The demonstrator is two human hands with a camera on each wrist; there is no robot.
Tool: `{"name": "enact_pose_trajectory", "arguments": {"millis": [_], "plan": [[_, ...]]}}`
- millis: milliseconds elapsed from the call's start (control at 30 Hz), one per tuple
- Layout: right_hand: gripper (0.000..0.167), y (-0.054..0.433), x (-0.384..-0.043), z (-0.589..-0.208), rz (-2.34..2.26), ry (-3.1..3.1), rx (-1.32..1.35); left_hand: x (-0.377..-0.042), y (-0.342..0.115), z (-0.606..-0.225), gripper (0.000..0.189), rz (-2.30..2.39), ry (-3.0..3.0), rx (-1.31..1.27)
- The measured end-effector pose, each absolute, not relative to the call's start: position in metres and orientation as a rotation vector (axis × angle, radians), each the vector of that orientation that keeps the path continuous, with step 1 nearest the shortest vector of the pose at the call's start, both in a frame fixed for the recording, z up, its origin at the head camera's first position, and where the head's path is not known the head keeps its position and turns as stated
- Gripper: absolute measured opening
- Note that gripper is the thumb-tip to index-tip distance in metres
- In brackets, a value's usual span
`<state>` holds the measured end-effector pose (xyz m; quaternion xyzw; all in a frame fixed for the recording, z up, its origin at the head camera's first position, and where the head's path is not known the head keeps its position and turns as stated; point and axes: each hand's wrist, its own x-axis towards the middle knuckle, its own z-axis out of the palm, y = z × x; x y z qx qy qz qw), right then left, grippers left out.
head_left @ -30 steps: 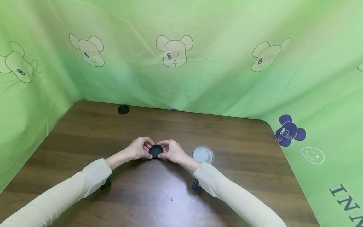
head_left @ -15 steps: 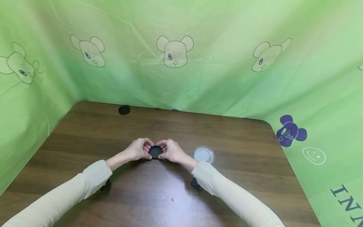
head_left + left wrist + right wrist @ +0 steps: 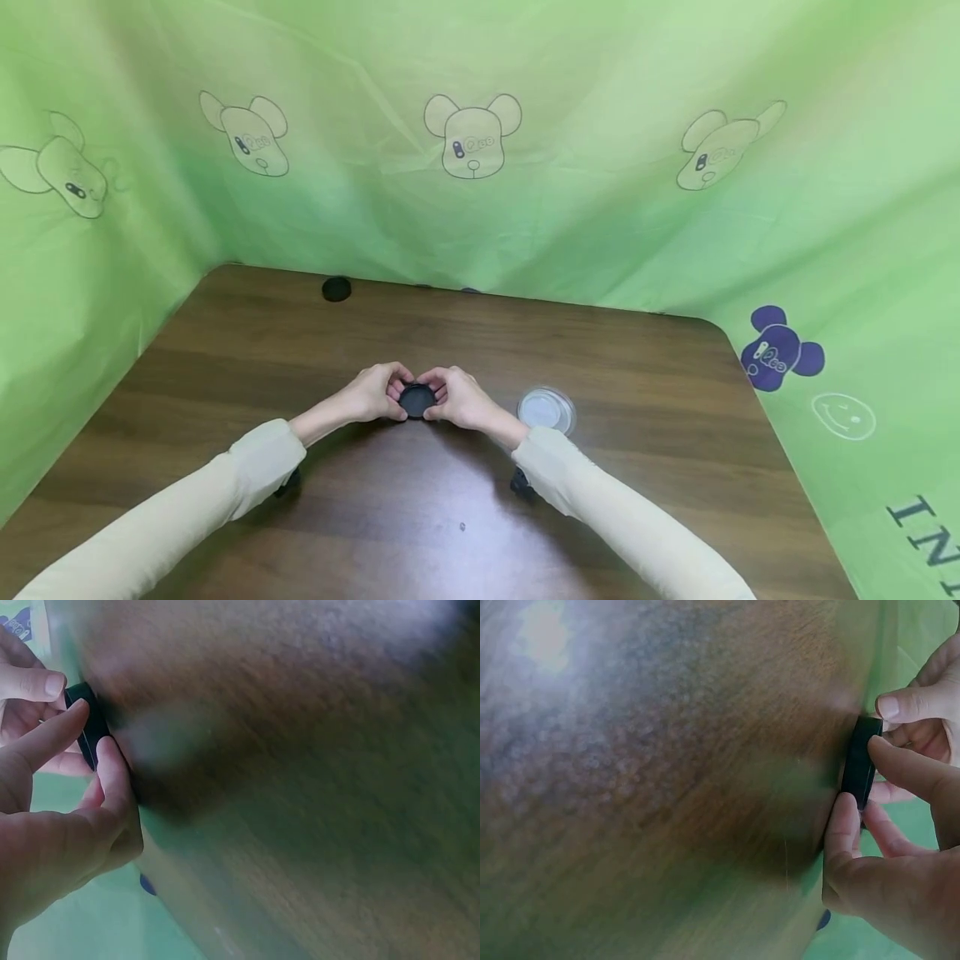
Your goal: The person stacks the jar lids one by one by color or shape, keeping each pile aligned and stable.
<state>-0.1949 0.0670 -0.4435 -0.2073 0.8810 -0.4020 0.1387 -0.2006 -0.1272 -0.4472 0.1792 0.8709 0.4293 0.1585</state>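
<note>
A small black round lid-like disc (image 3: pixel 417 402) with a raised rim lies flat between both hands over the middle of the table. My left hand (image 3: pixel 371 394) pinches its left edge, the thumb in front and the fingers behind. On the opposite edge my right hand (image 3: pixel 465 402) grips it the same way. Both wrist views show the disc edge-on, low against the tabletop, as a dark band (image 3: pixel 90 727) between the fingertips and a dark side wall (image 3: pixel 861 763) there. Whether it touches the wood I cannot tell.
A clear round plastic dish or lid (image 3: pixel 546 410) lies right of the right hand. Another black round piece (image 3: pixel 337 289) sits by the far left edge of the brown wooden table (image 3: pixel 622 367). A green printed curtain (image 3: pixel 375 208) encloses the table's back and sides.
The whole head view has shifted slightly, so everything appears a little further right. Both hands keep their hold on the black disc, with only slight finger movement at most.
</note>
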Motion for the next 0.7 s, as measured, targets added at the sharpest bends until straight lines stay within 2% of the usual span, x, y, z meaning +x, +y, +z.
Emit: {"name": "enact_pose_trajectory", "arguments": {"millis": [233,700], "plan": [[0.054,0.0722,-0.1965,-0.4413,-1.173,2.517,-0.630,-0.2014,-0.1229,-0.4454,0.053,1.206,2.509,0.511],[0.055,0.0767,-0.1953,-0.4441,-1.438,2.246,-0.533,-0.1955,-0.1298,-0.4474,0.053,1.322,2.394,0.405]]}}
